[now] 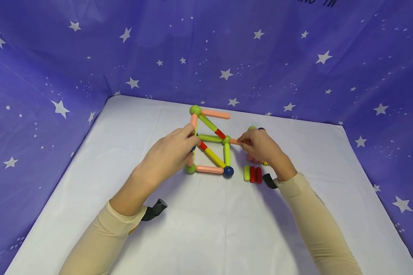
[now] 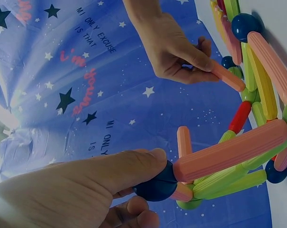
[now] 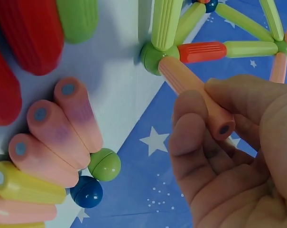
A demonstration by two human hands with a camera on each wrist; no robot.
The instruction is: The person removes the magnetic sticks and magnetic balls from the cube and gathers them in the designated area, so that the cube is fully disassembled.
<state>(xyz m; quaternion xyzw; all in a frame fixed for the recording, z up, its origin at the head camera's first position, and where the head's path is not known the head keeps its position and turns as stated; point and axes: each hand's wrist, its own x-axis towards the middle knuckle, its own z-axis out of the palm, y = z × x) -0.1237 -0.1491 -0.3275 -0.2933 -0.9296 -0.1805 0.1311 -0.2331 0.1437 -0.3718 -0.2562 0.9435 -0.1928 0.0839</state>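
Observation:
A frame of magnetic rods and balls stands on the table, built from salmon, lime, yellow and red rods. My left hand (image 1: 166, 157) is at its left side and pinches a dark blue ball (image 2: 158, 184) between thumb and fingers. A ribbed salmon rod (image 2: 193, 157) joins that ball. To the right, my right hand (image 1: 263, 146) pinches another salmon rod (image 3: 183, 80) between thumb and fingertips. Its far end meets a green ball (image 3: 155, 59) at the frame's right corner; the near end points outward. A loose-ended salmon rod (image 1: 216, 114) sticks out from the top green ball (image 1: 195, 110).
One lime rod (image 1: 246, 173) and two red rods (image 1: 252, 174) lie side by side, right of the frame. Salmon and yellow rods (image 3: 27, 183), a green ball (image 3: 105, 164) and a blue ball (image 3: 87, 192) sit near my right hand. A starry blue cloth (image 1: 227, 49) hangs behind the white table (image 1: 206, 229).

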